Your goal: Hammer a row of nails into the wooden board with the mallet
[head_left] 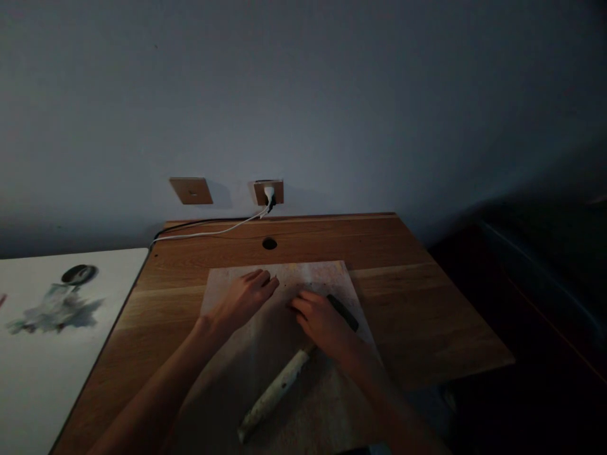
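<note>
A pale, stained board (265,341) lies on the wooden desk, and both hands are over it. My left hand (249,292) is near its far left part, fingers curled together; whatever the fingertips hold is too small to name. To the right, my right hand (320,316) has its thumb and fingers closed in a pinch, with a tiny dark spot at the tips. Under the right wrist lies a long tool with a worn whitish handle (275,393). Beyond that hand shows a dark green, flat-looking piece (344,313); whether it joins the handle is hidden.
The wooden desk (427,316) meets the wall, with a cable hole (269,243) near the back. White and black cables (208,234) run left from a wall socket (269,192). A white surface (42,379) with a dark round print adjoins on the left.
</note>
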### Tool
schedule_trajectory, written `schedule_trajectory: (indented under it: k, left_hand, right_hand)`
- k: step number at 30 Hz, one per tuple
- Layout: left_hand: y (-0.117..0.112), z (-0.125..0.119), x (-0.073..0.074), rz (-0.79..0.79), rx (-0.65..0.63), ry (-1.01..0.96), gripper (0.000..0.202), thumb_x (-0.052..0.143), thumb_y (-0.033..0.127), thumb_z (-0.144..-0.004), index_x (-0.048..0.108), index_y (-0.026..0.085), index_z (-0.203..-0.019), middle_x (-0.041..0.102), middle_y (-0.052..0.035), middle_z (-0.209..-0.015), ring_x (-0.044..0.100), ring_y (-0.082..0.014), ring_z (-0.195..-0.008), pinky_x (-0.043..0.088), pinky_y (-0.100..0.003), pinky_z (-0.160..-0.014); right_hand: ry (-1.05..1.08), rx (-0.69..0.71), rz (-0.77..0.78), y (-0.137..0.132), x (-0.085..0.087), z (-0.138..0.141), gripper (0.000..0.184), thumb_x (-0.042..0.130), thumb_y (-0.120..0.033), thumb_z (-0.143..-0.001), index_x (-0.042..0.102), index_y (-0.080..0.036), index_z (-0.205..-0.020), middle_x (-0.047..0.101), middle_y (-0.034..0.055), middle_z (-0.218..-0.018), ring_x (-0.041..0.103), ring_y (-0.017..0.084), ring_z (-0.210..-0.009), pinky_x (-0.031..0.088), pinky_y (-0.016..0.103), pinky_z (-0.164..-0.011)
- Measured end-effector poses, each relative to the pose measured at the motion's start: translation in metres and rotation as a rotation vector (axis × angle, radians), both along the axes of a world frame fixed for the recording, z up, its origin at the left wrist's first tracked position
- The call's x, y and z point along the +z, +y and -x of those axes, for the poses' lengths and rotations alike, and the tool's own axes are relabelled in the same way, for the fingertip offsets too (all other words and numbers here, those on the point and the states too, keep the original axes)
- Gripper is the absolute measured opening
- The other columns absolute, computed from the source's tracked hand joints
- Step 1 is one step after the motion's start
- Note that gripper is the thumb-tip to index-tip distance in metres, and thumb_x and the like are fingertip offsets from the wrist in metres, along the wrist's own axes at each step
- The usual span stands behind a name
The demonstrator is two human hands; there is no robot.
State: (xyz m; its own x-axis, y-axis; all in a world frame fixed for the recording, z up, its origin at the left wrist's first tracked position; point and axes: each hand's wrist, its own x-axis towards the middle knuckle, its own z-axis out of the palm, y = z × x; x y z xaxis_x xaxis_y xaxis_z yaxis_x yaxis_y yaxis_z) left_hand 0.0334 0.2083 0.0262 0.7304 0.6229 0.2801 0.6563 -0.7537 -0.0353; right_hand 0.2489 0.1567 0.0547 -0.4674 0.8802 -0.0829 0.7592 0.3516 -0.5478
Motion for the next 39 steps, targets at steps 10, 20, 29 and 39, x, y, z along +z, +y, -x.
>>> schedule_trajectory:
  k: [10,20,29,39]
  left_hand:
    - [-0.036,0.012,-0.02,0.142,0.065,-0.152,0.024,0.06,0.02,-0.094,0.063,0.019,-0.118,0.067,-0.0126,-0.116,0.062,-0.0278,-0.108,0.055,-0.045,-0.091]
    - [-0.048,-0.002,-0.039,0.315,0.096,-0.198,0.069,0.05,0.049,-0.1,0.031,0.015,-0.156,0.034,-0.0202,-0.162,0.023,-0.0315,-0.154,0.032,-0.054,-0.122]
    - [-0.048,-0.041,-0.029,0.352,-0.084,-0.158,0.048,0.049,0.031,-0.103,0.047,0.016,-0.148,0.042,-0.013,-0.159,0.032,-0.0258,-0.151,0.032,-0.049,-0.124]
    - [-0.071,-0.013,-0.023,0.257,-0.073,-0.189,0.04,0.045,0.027,-0.104,0.052,0.021,-0.143,0.053,-0.0089,-0.152,0.038,-0.0245,-0.148,0.039,-0.051,-0.121]
  right_hand:
    - [0.059,-0.028,-0.047,-0.002,-0.002,0.008,0.038,0.049,-0.006,-0.095,0.066,-0.018,-0.127,0.069,0.0101,-0.125,0.067,0.023,-0.111,0.054,0.038,-0.097]
    - [0.248,-0.402,-0.314,-0.079,-0.008,-0.049,0.022,0.053,-0.035,-0.101,0.07,-0.026,-0.112,0.072,0.0078,-0.11,0.07,0.024,-0.099,0.059,0.04,-0.09]
    - [0.151,-0.537,-0.385,-0.13,-0.049,-0.05,0.025,0.054,-0.036,-0.1,0.067,-0.03,-0.121,0.064,0.0091,-0.125,0.064,0.027,-0.114,0.057,0.045,-0.094]
    - [0.069,-0.684,-0.362,-0.138,-0.072,-0.08,0.057,0.049,-0.054,-0.099,0.041,-0.024,-0.147,0.052,0.0175,-0.143,0.05,0.036,-0.134,0.046,0.061,-0.106]
